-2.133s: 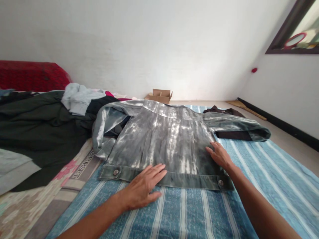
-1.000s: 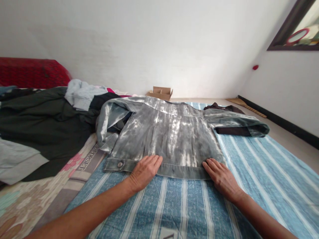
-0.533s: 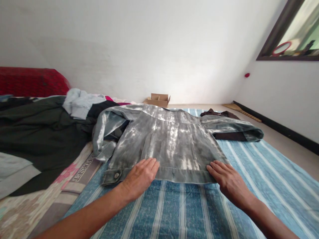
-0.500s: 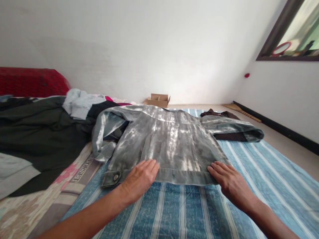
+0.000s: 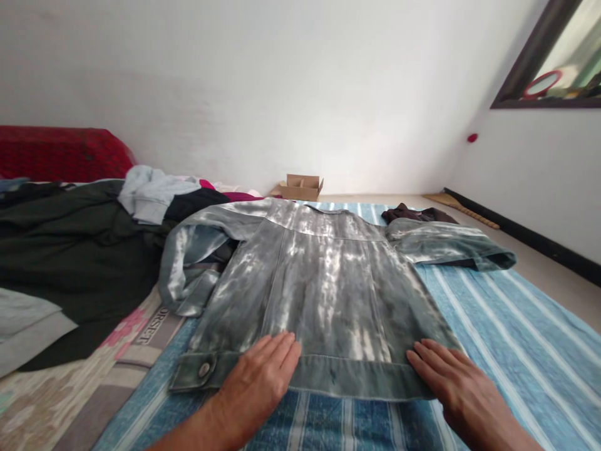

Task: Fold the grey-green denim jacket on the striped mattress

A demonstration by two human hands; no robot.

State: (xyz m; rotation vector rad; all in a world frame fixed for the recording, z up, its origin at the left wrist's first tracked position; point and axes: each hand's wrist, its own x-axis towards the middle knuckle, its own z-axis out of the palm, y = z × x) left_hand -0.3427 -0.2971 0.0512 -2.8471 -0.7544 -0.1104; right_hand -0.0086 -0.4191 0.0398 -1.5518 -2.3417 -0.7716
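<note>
A grey denim jacket (image 5: 323, 300) with pale, washed-out streaks lies spread back-up on a blue striped sheet, its hem towards me. My left hand (image 5: 263, 376) rests flat on the hem band, left of its middle, fingers stretched out and close together. Over the hem's right end lies my right hand (image 5: 455, 382), fingers extended on the cloth. Both thumbs are hidden. A metal button (image 5: 204, 369) shows at the hem's left corner. The left sleeve (image 5: 176, 269) bends down beside the body, while the right sleeve (image 5: 451, 241) reaches out sideways.
Dark garments (image 5: 70, 250) and a light grey one (image 5: 150, 191) are heaped on the left. A dark brown garment (image 5: 413, 213) lies behind the right sleeve. Near the wall (image 5: 282, 94) sits an open cardboard box (image 5: 300, 186). The blue striped sheet (image 5: 516, 326) extends to the right.
The jacket's hem has slid towards me along with both hands, and its back looks longer and flatter. The right sleeve has shifted outwards, and the view has moved slightly.
</note>
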